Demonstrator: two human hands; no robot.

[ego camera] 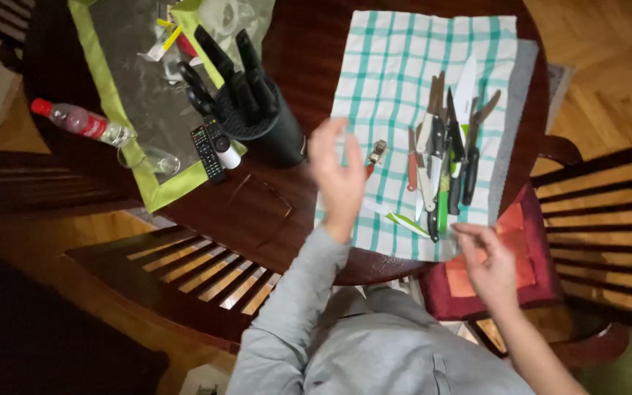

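Left hand (339,179) spread, empty | right hand (486,257) loose, empty | knives (444,157) ~10

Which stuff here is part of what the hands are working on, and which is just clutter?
In play: knives laid on the checked cloth; black knife block; left hand and right hand, both open and empty.

Lying about: remote, plastic bottle, glasses, green mat, red cushion.
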